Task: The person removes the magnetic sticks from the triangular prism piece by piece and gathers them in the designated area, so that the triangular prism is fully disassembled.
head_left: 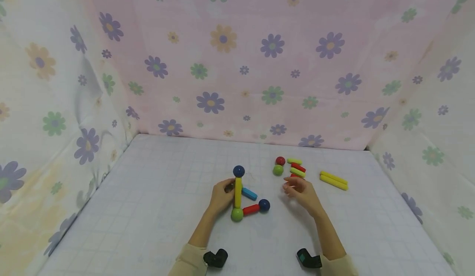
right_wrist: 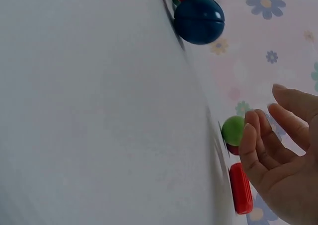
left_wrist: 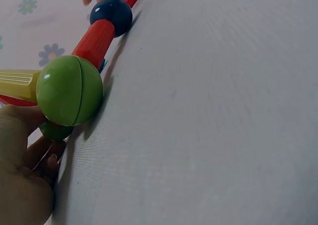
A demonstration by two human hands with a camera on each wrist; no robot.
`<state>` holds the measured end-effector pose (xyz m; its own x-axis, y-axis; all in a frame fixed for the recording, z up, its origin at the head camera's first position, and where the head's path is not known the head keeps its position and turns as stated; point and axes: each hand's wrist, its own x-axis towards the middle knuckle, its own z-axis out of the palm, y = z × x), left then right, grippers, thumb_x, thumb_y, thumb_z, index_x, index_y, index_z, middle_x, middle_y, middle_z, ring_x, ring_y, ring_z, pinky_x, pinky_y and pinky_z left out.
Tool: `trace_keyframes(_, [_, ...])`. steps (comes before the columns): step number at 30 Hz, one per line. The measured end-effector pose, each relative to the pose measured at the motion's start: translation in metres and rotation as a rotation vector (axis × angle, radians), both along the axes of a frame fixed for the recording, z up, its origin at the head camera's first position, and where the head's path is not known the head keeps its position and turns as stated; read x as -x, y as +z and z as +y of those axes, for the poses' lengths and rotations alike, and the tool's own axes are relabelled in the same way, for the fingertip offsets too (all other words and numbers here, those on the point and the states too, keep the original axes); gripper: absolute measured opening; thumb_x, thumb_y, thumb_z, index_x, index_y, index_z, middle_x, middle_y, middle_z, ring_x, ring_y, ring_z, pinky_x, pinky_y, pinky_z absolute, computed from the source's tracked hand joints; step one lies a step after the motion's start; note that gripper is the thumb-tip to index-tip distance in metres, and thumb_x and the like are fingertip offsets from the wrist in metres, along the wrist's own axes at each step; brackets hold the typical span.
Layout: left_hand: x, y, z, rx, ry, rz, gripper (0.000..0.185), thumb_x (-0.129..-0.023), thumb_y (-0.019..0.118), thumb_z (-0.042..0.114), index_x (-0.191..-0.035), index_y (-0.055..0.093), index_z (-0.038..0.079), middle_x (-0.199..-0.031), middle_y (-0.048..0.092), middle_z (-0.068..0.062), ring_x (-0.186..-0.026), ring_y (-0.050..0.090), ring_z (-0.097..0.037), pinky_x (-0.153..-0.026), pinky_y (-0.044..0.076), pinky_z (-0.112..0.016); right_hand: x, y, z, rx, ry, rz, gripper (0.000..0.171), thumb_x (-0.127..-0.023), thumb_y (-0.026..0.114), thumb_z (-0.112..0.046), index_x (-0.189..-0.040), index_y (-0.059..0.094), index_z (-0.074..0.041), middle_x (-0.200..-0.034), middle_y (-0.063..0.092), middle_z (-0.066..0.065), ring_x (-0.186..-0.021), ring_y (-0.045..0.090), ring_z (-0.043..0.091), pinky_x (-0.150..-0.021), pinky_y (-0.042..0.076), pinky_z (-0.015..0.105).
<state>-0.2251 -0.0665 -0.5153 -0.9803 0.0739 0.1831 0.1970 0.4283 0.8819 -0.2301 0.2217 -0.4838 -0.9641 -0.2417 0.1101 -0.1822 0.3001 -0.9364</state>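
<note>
At centre frame, the left hand (head_left: 221, 196) pinches the yellow stick (head_left: 238, 192); the right hand (head_left: 301, 192) hovers, fingers loosely apart. A nudge could break the magnetic joints.

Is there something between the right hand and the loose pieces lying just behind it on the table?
Nothing visible stands between them. The right hand hovers open just in front of the small pile of sticks and the green ball, and its fingertips are almost at the nearest red stick. The wrist view shows only open space between the fingers and that stick.
</note>
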Motion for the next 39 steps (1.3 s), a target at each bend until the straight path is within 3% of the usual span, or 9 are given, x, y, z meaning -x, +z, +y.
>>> trace_keyframes(3, [0.0,0.0,-0.001,0.008,0.005,0.022,0.033,-0.086,0.059,0.002,-0.118,0.06,-0.004,-0.112,0.064,-0.018,-0.096,0.059,-0.027,-0.085,0.05,-0.039,0.0,-0.003,-0.01,-0.052,0.127,-0.022,0.037,-0.092,0.06,-0.012,-0.123,0.053,0.007,-0.107,0.061,0.022,-0.083,0.064,0.032,-0.067,0.055,0.03])
trace_keyframes(9, [0.0,0.0,-0.001,0.022,0.01,0.046,0.033,-0.084,0.06,0.001,-0.117,0.061,-0.005,-0.109,0.065,-0.018,-0.095,0.06,-0.028,-0.082,0.05,-0.038,0.0,-0.005,-0.023,-0.105,0.319,-0.017,0.038,-0.089,0.063,-0.013,-0.121,0.056,0.005,-0.111,0.061,0.024,-0.081,0.063,0.02,-0.062,0.054,0.031])
trace_keyframes(15, [0.0,0.001,0.0,0.026,0.012,0.04,0.033,-0.084,0.06,0.001,-0.117,0.061,-0.005,-0.109,0.065,-0.018,-0.094,0.059,-0.027,-0.082,0.05,-0.038,0.0,-0.009,-0.032,-0.108,0.406,0.017,0.037,-0.088,0.063,-0.011,-0.121,0.056,0.004,-0.11,0.061,0.024,-0.078,0.061,0.018,-0.062,0.054,0.028])
trace_keyframes(26, [0.0,0.0,0.0,0.031,0.018,0.02,0.034,-0.084,0.059,0.001,-0.118,0.061,-0.005,-0.112,0.064,-0.019,-0.1,0.059,-0.031,-0.088,0.049,-0.043,-0.007,-0.007,-0.046,-0.288,0.387,0.069,0.033,-0.081,0.073,-0.018,-0.108,0.062,-0.003,-0.09,0.059,0.004,-0.07,0.049,0.01,-0.062,0.044,0.02])
trace_keyframes(34, [-0.001,-0.002,0.002,0.041,0.03,-0.01,0.037,-0.085,0.058,0.004,-0.122,0.06,-0.003,-0.116,0.063,-0.017,-0.105,0.058,-0.031,-0.091,0.047,-0.043,-0.011,-0.009,-0.051,-0.326,0.34,0.083,0.031,-0.08,0.073,-0.016,-0.107,0.063,-0.005,-0.086,0.057,0.001,-0.07,0.049,0.011,-0.061,0.044,0.02])
trace_keyframes(39, [-0.001,-0.003,0.002,0.031,0.034,0.012,0.039,-0.086,0.059,0.004,-0.124,0.058,0.0,-0.119,0.063,-0.015,-0.106,0.059,-0.029,-0.09,0.048,-0.04,-0.011,-0.01,-0.051,-0.324,0.313,0.078,0.031,-0.08,0.073,-0.016,-0.107,0.063,-0.006,-0.087,0.057,0.001,-0.071,0.049,0.012,-0.062,0.045,0.02])
